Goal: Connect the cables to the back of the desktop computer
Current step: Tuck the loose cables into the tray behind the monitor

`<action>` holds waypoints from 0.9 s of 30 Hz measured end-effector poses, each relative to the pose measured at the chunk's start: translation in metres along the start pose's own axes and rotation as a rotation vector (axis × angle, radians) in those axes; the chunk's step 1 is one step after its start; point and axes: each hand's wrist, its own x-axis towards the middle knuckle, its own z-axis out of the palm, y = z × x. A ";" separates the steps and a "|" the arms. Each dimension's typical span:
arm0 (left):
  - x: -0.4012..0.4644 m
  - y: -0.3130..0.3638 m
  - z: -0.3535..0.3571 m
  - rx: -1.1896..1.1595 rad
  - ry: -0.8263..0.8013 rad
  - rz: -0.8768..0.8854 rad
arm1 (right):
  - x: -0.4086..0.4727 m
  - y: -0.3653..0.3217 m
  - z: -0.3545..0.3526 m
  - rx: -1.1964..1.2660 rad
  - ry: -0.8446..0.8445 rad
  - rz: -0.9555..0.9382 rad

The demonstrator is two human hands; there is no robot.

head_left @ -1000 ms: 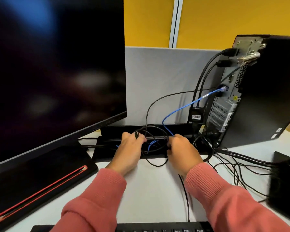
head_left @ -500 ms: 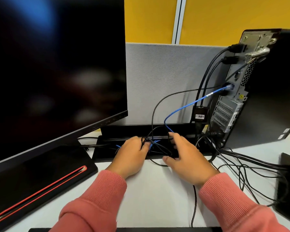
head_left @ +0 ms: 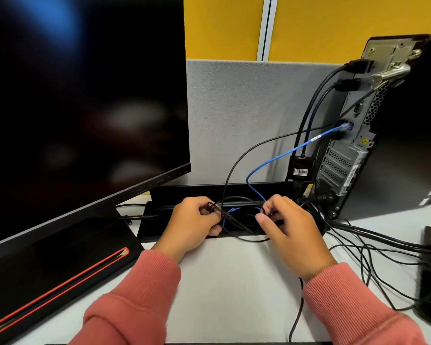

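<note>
— Why are both hands down at the cable slot?

— Apparently sorting a tangle. The left hand (head_left: pixel 193 226), its grip curled, pinches looped black cables (head_left: pixel 237 220); just right of it, the right hand (head_left: pixel 288 229) pinches the same bundle.

— And the computer?

— The desktop tower (head_left: pixel 393 130) stands on the counter (head_left: pixel 234 282), up and right of the right grip, rear panel exposed, a blue cable (head_left: pixel 279 158) and black leads already plugged in.
</note>
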 end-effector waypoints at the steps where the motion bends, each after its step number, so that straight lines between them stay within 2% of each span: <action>1: 0.002 -0.002 -0.001 -0.059 -0.013 -0.001 | 0.000 0.001 0.001 -0.007 -0.012 0.021; 5: 0.004 -0.008 -0.006 0.101 -0.070 0.044 | -0.002 0.005 0.005 -0.088 -0.169 0.075; 12: -0.003 -0.001 0.001 0.442 0.204 0.216 | 0.013 0.001 0.015 -0.325 -0.169 0.086; 15: -0.004 -0.001 0.001 0.486 0.298 0.249 | 0.024 -0.002 0.022 -0.328 -0.168 0.107; 19: -0.002 -0.002 0.000 0.538 0.254 0.235 | 0.029 -0.002 0.029 -0.307 -0.122 0.158; 27: -0.004 -0.003 0.003 0.624 0.239 0.206 | 0.022 0.005 0.033 -0.072 -0.058 0.010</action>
